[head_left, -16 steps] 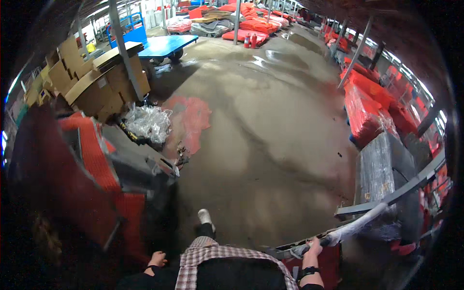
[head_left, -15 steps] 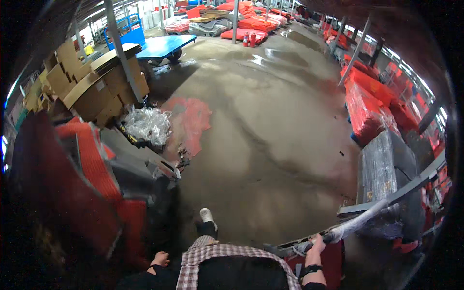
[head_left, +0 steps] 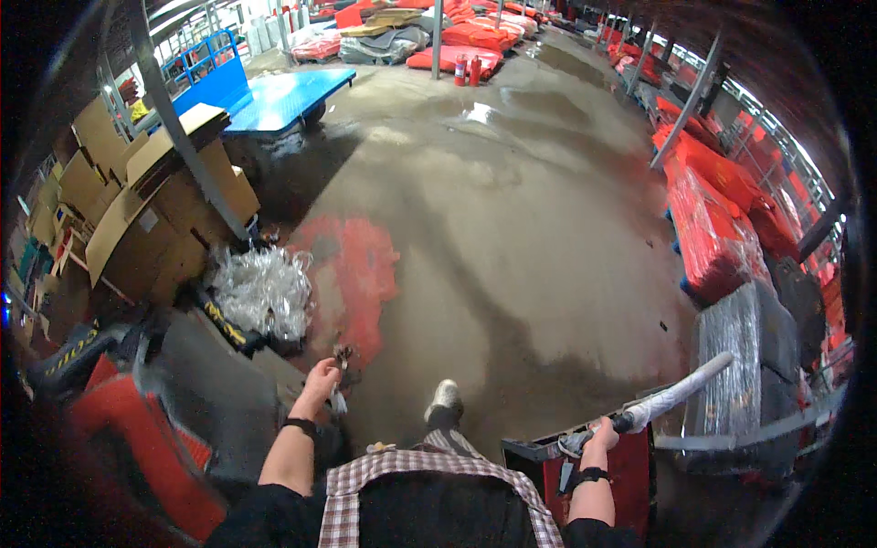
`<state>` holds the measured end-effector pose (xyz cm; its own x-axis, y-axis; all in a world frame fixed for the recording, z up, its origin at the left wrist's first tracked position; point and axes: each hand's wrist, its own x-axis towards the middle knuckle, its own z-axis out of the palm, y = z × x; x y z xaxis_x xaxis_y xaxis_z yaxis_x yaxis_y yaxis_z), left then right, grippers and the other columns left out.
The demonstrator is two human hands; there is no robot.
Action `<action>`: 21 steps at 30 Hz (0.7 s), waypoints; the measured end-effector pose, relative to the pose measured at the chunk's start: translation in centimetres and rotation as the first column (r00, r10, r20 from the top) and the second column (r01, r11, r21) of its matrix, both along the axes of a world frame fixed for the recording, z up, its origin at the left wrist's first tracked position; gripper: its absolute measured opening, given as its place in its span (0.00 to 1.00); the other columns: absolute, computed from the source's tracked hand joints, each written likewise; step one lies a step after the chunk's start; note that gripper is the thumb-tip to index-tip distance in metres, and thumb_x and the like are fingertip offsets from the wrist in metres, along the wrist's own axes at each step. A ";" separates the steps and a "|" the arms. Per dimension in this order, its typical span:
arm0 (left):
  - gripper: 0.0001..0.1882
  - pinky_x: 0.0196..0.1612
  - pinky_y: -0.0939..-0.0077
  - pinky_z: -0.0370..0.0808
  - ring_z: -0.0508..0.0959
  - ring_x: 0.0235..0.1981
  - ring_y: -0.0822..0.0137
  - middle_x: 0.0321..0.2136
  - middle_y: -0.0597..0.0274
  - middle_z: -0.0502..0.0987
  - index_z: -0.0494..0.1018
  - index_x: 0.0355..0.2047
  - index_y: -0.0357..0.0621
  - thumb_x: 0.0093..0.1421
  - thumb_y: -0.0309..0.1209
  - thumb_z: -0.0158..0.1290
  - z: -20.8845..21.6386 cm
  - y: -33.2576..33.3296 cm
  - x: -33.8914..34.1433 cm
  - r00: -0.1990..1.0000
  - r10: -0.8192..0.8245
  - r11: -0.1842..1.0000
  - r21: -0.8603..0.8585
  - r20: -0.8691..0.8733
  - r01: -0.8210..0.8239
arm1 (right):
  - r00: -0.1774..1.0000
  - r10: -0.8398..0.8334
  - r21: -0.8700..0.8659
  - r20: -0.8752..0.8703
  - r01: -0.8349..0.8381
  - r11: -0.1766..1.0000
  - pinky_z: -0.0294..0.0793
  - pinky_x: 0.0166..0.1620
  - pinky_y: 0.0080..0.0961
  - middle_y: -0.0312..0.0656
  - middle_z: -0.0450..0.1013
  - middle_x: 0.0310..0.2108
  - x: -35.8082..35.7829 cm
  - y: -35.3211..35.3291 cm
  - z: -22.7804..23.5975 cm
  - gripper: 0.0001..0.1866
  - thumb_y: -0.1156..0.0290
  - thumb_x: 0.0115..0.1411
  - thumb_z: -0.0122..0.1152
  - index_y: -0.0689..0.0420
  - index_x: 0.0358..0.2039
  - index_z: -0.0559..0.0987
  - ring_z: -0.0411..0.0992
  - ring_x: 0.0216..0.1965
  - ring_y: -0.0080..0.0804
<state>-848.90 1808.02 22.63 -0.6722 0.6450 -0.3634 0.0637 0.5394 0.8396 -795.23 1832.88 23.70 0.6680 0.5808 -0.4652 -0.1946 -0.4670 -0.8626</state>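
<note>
a long, straight pole wrapped in white plastic, with a black part low down (head_left: 681, 393), is held near its low end by the right hand (head_left: 600, 437), with the fingers closed around it. from that hand the pole's long side is pointed to about 2 o'clock. the right hand is much nearer to it; from the left hand (head_left: 320, 379) the pole is found far off, at 3 o'clock. the left hand is raised with its fingers bent. whether any small thing is pinched there cannot be told. just under the right hand, at 6 o'clock, a dark red box with a black rim (head_left: 630, 479) is seen.

at 8 o'clock from the left hand, a red ribbed mat (head_left: 137, 425) is seen, and at 10 o'clock a shiny heap of clear plastic (head_left: 263, 292). yellow marks are shown on a black strip (head_left: 224, 321) beside the heap, and pale letters on a bent black piece (head_left: 75, 354). a small white label on the brown cardboard (head_left: 174, 247) is too tiny to be read.
</note>
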 end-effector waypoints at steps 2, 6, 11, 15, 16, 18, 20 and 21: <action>0.23 0.34 0.80 0.68 0.71 0.30 0.73 0.29 0.60 0.73 0.60 0.49 0.35 0.54 0.32 0.46 -2.3 2.9 -3.5 0.992 -0.010 1.000 0.026 0.128 0.007 | 0.998 -0.050 0.020 -0.028 0.050 0.999 0.66 0.19 0.27 0.46 0.67 0.20 -3.0 4.9 -1.7 0.11 0.77 0.44 0.55 0.71 0.25 0.68 0.65 0.16 0.32; 0.17 0.34 0.77 0.69 0.72 0.31 0.70 0.28 0.58 0.74 0.68 0.43 0.40 0.53 0.32 0.47 -1.9 8.0 -5.2 0.990 -0.050 0.994 -0.098 -0.129 0.038 | 0.996 -0.084 0.065 -0.035 0.086 0.994 0.66 0.19 0.27 0.45 0.66 0.18 -9.4 14.3 -0.2 0.10 0.77 0.41 0.55 0.69 0.24 0.67 0.63 0.14 0.33; 0.19 0.26 0.72 0.69 0.72 0.25 0.66 0.29 0.57 0.73 0.67 0.43 0.40 0.50 0.32 0.48 -8.3 6.0 -9.9 0.909 0.349 0.888 -0.390 0.228 -0.243 | 0.996 -0.093 0.095 -0.013 0.093 0.991 0.68 0.17 0.26 0.43 0.66 0.16 -17.5 26.3 -1.7 0.09 0.74 0.38 0.57 0.64 0.19 0.69 0.65 0.13 0.31; 0.17 0.20 0.72 0.66 0.71 0.20 0.66 0.26 0.56 0.72 0.67 0.42 0.42 0.51 0.31 0.47 -11.4 6.7 -14.8 0.727 0.568 0.811 -0.410 0.385 -0.417 | 0.998 -0.024 0.166 -0.062 0.034 0.986 0.68 0.20 0.26 0.43 0.66 0.19 -23.7 35.0 -1.0 0.08 0.74 0.44 0.57 0.65 0.19 0.68 0.65 0.18 0.30; 0.14 0.20 0.71 0.67 0.71 0.20 0.65 0.24 0.55 0.72 0.69 0.39 0.42 0.51 0.31 0.47 -12.7 6.0 -16.7 0.639 0.555 0.831 -0.386 0.532 -0.400 | 0.997 -0.017 0.191 -0.080 0.032 0.981 0.68 0.20 0.26 0.42 0.66 0.19 -25.2 37.4 -0.5 0.09 0.73 0.44 0.57 0.65 0.19 0.68 0.65 0.18 0.29; 0.12 0.21 0.69 0.68 0.72 0.21 0.63 0.22 0.55 0.72 0.70 0.35 0.43 0.50 0.31 0.48 -21.1 2.4 -21.2 0.931 0.071 0.972 -0.236 0.359 0.017 | 0.996 0.014 0.195 -0.089 0.004 0.981 0.67 0.21 0.28 0.42 0.65 0.18 -26.6 41.3 -0.4 0.09 0.72 0.46 0.56 0.65 0.20 0.68 0.65 0.17 0.30; 0.07 0.21 0.64 0.69 0.74 0.22 0.58 0.19 0.56 0.72 0.72 0.27 0.43 0.47 0.30 0.51 -21.9 8.7 -29.7 0.521 -0.839 0.544 -0.231 -0.157 0.807 | 0.994 0.052 0.213 -0.091 -0.031 0.977 0.68 0.21 0.28 0.42 0.65 0.18 -29.2 44.1 0.8 0.09 0.72 0.45 0.57 0.64 0.20 0.68 0.65 0.17 0.31; 0.07 0.21 0.64 0.69 0.74 0.22 0.58 0.19 0.56 0.72 0.72 0.27 0.43 0.47 0.30 0.51 -22.4 11.8 -32.2 0.525 -0.838 0.545 -0.216 -0.149 0.810 | 0.998 0.012 0.199 -0.057 0.000 0.980 0.68 0.21 0.28 0.43 0.66 0.17 -31.5 46.5 1.9 0.09 0.73 0.45 0.57 0.65 0.20 0.68 0.65 0.16 0.32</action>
